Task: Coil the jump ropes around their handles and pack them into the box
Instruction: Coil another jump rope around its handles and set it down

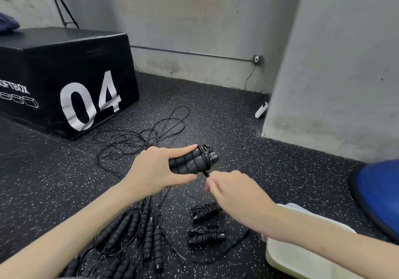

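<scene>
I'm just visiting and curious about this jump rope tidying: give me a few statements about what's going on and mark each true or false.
1. The left hand grips a pair of handles with rope wound round them. True.
2. The right hand rests flat on the floor. False: it pinches the rope end just below the handles.
3. Two coiled ropes lie on the floor beside the white box. True.
4. The big black block is marked 07. False: it reads 04.
</scene>
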